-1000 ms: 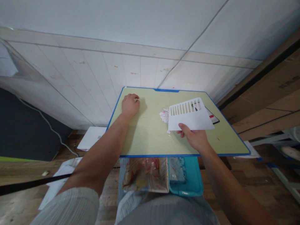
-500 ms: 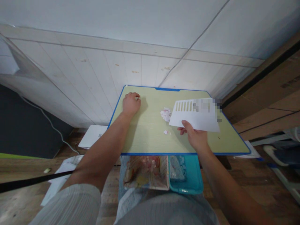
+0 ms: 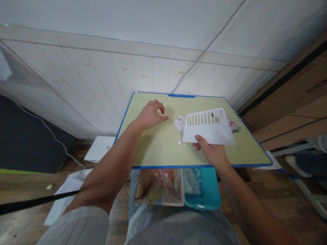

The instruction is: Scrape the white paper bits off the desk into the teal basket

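Note:
My right hand (image 3: 211, 149) grips the near edge of a white sheet (image 3: 204, 133) that has a row of slots cut along its far side; the thumb lies on top. Part of the sheet's right end is blurred out by blocks. Left of the sheet, a small heap of torn paper scraps (image 3: 180, 123) rests on the pale yellow-green tabletop (image 3: 158, 149). One loose scrap (image 3: 179, 143) lies nearer to me. Over the table's left half, my left hand (image 3: 154, 114) is open, thumb and fingers curved apart with nothing between them, left of the heap.
Below the table's front edge are a patterned box (image 3: 158, 195) and a turquoise tray (image 3: 213, 194) holding a clear-wrapped item. A white paneled wall (image 3: 138, 75) stands behind, with a grey cable (image 3: 199, 59). Cardboard boxes (image 3: 288, 98) rise at right.
My left hand has moved right, toward the scraps, and its thumb and fingers have spread apart. The white sheet in my right hand has shifted slightly left and turned a little.

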Demonstrator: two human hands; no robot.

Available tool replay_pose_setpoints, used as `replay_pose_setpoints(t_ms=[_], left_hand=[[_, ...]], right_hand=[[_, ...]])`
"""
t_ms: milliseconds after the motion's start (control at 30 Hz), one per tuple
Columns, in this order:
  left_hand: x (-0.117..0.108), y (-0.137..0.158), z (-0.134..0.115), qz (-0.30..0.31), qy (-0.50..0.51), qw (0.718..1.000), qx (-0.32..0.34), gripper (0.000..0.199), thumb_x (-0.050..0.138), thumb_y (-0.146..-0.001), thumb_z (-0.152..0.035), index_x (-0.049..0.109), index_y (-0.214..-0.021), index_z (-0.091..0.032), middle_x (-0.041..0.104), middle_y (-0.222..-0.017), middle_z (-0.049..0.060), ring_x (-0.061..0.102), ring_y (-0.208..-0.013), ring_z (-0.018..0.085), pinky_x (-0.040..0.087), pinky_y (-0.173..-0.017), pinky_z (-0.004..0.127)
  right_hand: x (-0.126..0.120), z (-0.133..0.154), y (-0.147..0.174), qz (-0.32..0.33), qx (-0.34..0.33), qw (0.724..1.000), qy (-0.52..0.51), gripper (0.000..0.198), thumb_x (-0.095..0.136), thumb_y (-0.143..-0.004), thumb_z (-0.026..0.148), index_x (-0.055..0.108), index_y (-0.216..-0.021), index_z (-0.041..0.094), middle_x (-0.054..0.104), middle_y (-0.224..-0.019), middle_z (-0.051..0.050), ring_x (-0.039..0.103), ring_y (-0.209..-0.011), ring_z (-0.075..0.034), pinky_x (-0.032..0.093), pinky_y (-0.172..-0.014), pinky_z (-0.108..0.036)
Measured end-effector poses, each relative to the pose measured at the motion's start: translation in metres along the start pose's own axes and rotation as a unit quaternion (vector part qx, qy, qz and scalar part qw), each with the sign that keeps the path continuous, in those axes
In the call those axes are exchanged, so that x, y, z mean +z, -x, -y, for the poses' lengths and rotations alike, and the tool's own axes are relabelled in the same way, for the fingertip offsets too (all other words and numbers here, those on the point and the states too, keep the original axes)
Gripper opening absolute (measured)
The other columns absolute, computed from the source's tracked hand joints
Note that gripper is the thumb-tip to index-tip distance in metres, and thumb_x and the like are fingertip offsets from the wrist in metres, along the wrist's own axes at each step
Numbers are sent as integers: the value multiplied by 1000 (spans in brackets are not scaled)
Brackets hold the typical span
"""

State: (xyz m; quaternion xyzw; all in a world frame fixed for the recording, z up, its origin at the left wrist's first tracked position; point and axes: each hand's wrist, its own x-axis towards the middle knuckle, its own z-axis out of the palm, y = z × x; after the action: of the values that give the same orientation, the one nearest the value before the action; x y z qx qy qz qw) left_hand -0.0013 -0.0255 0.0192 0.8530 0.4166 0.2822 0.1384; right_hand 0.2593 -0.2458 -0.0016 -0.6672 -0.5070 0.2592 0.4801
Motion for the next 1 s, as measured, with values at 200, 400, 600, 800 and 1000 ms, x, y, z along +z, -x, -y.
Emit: replay_pose_setpoints(t_ms=[200,400,600,800,1000], left_hand=[[-7,9,-45,132,-10,990,54,43,99,-77,-47,61,-75,-28,74,-90,4,71,-91,29,56,-84,43],[-12,17,-83,322,-60,945,24,50,88,-86,-66,64,-67,-26,63,-64,1,56,-65,21,35,-66,40],[-4,19,-91,346,-112,931,20,46,84,-92,-68,81,-82,-24,78,-80,9,69,-80,27,39,-73,41],[-5,19,-93,341,-95,935,3,42,91,-89,-65,85,-85,-24,81,-84,10,73,-86,29,42,-78,40],[-5,19,-93,341,-87,936,7,38,91,-90,-60,84,-83,-24,79,-80,8,69,-80,27,41,-74,40]], right_hand=[[-2,2,3,-2,17,1000,-4,53,80,-94,72,71,-61,31,80,-67,-8,79,-68,-29,71,-90,-48],[-2,5,5,1,28,1000,4,55,80,-92,75,71,-62,31,80,-68,-9,80,-70,-29,71,-87,-46],[-5,7,6,17,23,999,26,53,77,-94,73,73,-63,29,79,-67,-9,77,-66,-28,70,-81,-44],[-20,2,6,-6,30,999,22,48,81,-89,68,74,-63,28,78,-65,-8,75,-63,-27,67,-76,-41],[-9,4,6,-4,22,1000,9,50,79,-93,68,74,-63,28,80,-67,-8,75,-64,-25,67,-81,-42]])
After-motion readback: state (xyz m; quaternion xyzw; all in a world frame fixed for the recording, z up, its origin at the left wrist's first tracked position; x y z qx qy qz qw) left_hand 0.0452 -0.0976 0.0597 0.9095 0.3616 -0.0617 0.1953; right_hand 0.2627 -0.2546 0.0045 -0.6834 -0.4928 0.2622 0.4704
